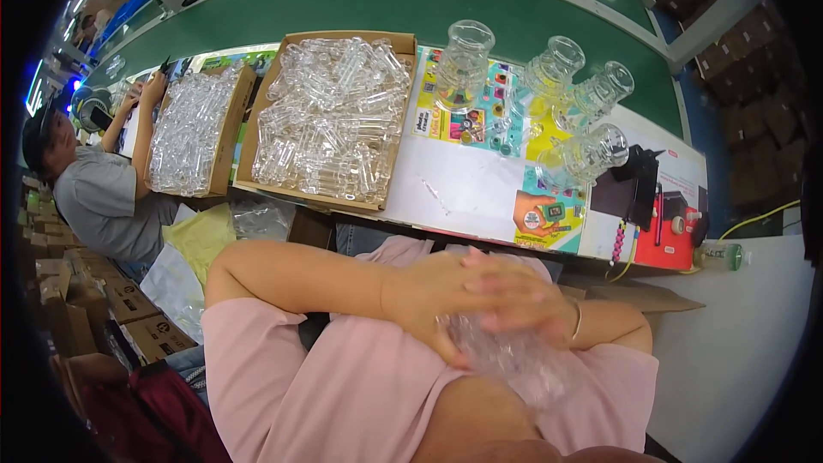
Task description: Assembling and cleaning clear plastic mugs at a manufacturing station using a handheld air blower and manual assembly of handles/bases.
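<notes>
Against my chest I hold a clear, see-through vessel, blurred and partly hidden by my hands. My left hand curls around its upper left side. My right hand lies over the left fingers and the top of the vessel, smeared by motion. Ahead on the table, one clear flared vessel stands upright. To its right are several similar ones, among them a clear vessel and a tilted clear vessel. A small clear piece lies on the white tabletop.
A cardboard box full of small clear parts stands left of centre. Farther left is a second such box, beside a co-worker in grey. Black tools and a beaded cord lie on the right. Green machinery runs along the back.
</notes>
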